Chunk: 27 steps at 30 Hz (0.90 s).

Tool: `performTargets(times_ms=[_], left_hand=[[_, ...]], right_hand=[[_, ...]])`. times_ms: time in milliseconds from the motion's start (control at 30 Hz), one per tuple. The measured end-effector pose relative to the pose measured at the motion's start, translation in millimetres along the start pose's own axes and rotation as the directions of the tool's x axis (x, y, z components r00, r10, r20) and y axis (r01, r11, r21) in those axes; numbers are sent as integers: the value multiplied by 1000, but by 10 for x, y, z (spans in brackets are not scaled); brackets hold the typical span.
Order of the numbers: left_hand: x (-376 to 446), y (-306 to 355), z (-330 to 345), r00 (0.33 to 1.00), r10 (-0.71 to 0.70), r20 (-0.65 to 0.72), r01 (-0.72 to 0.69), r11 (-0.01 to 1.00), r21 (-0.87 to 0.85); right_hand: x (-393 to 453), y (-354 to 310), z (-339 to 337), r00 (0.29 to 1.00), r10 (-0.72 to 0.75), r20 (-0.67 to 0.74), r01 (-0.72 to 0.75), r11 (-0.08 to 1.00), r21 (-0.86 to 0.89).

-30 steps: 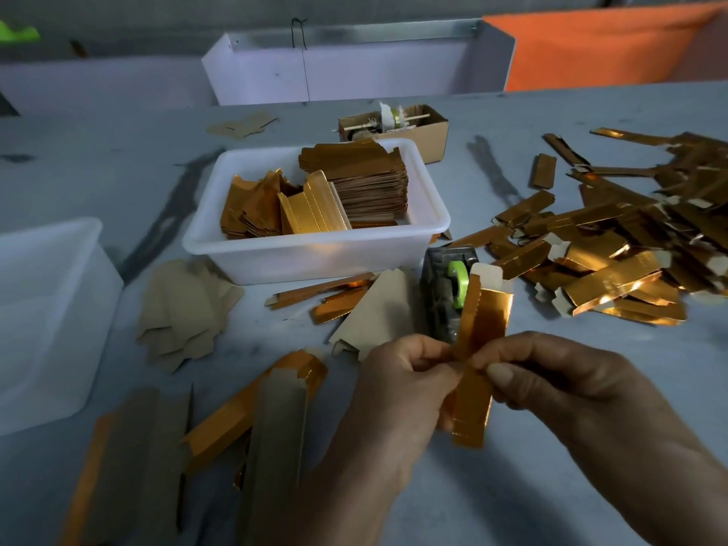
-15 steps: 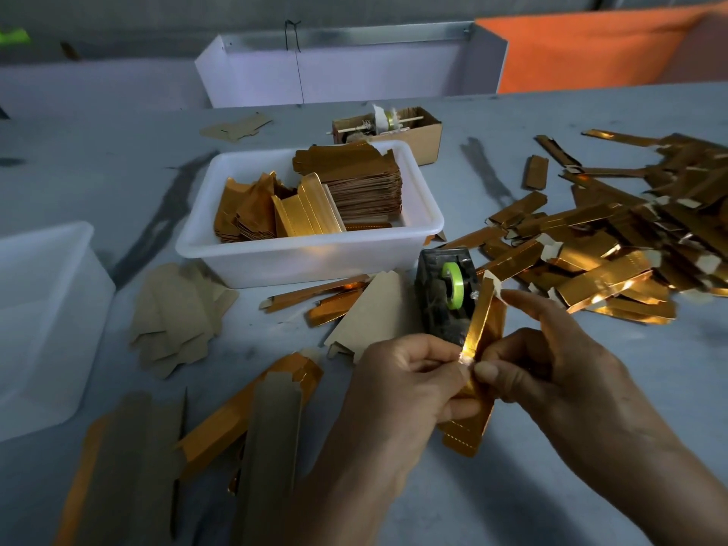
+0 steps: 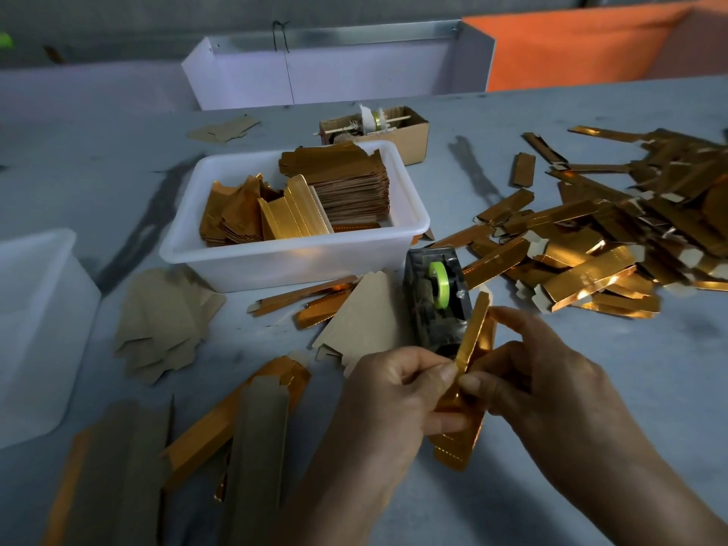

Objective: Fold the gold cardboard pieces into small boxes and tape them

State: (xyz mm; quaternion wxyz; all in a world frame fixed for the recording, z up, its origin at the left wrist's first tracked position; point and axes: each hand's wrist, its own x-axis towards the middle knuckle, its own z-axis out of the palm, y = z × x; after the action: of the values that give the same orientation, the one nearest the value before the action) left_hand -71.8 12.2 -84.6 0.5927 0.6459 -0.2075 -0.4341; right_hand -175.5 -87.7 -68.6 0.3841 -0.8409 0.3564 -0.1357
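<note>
Gold cardboard piece (image 3: 470,348) held above surface, pinched mid-length between left hand (image 3: 388,392) and right hand (image 3: 551,384); fingers of both clenched on it. Long axis near-upright, top tilted away toward tape dispenser (image 3: 437,297) just beyond. Right hand nearer dispenser.

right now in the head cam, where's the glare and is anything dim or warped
Head view: dim overall. Bright glints sit on the pile of folded gold boxes at right and on the front wall of the white tub. Both hands, left hand and right hand, are in shade, pinching the gold cardboard piece. Wide-angle bending curves the table's far edge.
</note>
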Motion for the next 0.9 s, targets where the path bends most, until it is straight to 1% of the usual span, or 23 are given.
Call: performTargets(times_ms=[67, 133, 233, 333, 400, 467, 533, 600, 667, 700, 733, 767, 800, 833, 867, 900], left_hand=[[-10, -15, 24, 1000, 11, -17, -10, 999, 52], [-20, -35, 65, 997, 51, -56, -44, 992, 121], [-57, -41, 131, 972, 168, -161, -123, 959, 255], [-117, -53, 178, 916, 345, -206, -217, 856, 468], [-145, -75, 196, 884, 423, -201, -259, 799, 542], [-158, -94, 222, 874, 441, -202, -274, 792, 546], [-178, -93, 233, 879, 425, -217, -272, 819, 505], [-202, -53, 187, 871, 416, -263, -281, 859, 429], [-198, 14, 116, 868, 413, -275, -320, 890, 326], [-198, 37, 85, 874, 405, -269, -324, 898, 298], [-197, 54, 65, 884, 390, -256, -314, 903, 291], [-195, 58, 61, 898, 365, -247, -292, 912, 290], [-195, 47, 64, 910, 336, -242, -263, 920, 289], [-192, 32, 69, 923, 308, -231, -239, 928, 285], [-185, 15, 73, 935, 284, -215, -220, 935, 279], [-179, 1, 79, 943, 267, -200, -204, 935, 289]], right_hand=[[-8, -8, -16, 1000, 17, 24, -17, 1000, -3], [-15, -36, -25, 999, 26, 31, -25, 999, -31], [-33, -93, -12, 999, -22, -39, 17, 993, -116], [-77, -159, 12, 990, -100, -102, 69, 960, -271], [-108, -178, 27, 980, -153, -127, 95, 922, -375], [-115, -161, 18, 969, -196, -150, 117, 900, -421], [-94, -126, -14, 966, -201, -163, 112, 892, -437], [-43, -80, -85, 971, -152, -182, 45, 872, -488], [-2, 36, -181, 961, -143, -236, 13, 877, -481], [11, 89, -233, 965, -118, -235, 7, 905, -425], [11, 96, -280, 979, -53, -199, -7, 957, -289], [1, 77, -302, 995, 16, -95, -23, 997, -73], [-9, 80, -284, 999, 44, -1, -43, 989, 141], [-15, 75, -228, 995, 57, 82, -78, 957, 279], [-23, 40, -156, 990, 55, 132, -97, 938, 333], [-24, 16, -83, 987, 56, 153, -105, 936, 335]])
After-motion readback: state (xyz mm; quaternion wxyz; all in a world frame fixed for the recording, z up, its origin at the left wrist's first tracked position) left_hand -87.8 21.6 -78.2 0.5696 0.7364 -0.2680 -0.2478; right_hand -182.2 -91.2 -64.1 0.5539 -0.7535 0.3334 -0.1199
